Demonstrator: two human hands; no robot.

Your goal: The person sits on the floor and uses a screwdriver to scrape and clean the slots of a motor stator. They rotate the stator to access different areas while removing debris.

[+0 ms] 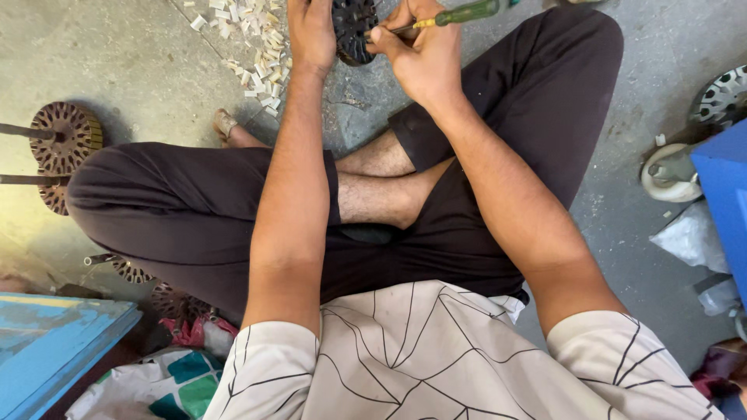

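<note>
Nearest to us is our pale shirt with thin dark lines (420, 358), and beyond it our crossed legs in dark trousers (194, 210), since we sit on the concrete floor (117, 62) with the work set down just past our shins. That posture puts both forearms straight out toward the far edge of the floor in view, where the slotted metal core (354, 27) rests.

Our left hand (311, 35) lies against the left side of the dark, round core, fingers curled over its rim as far as we can see; it seems to steady the piece so that it cannot roll or slide, though the top of the picture cuts off the fingertips. Our right hand (424, 54) is closed around a screwdriver (455, 15) with a green and yellow handle, whose shaft points left into the core's right side. So the core sits between the two hands, touching the left one and met by the tool's tip rather than by the right hand's grip.

Just left of the left hand, small white slips (253, 39) lie scattered on the floor. More slotted cores on rods (62, 140) stand at the left edge, well apart, and a blue box (724, 210) sits at the right edge.
</note>
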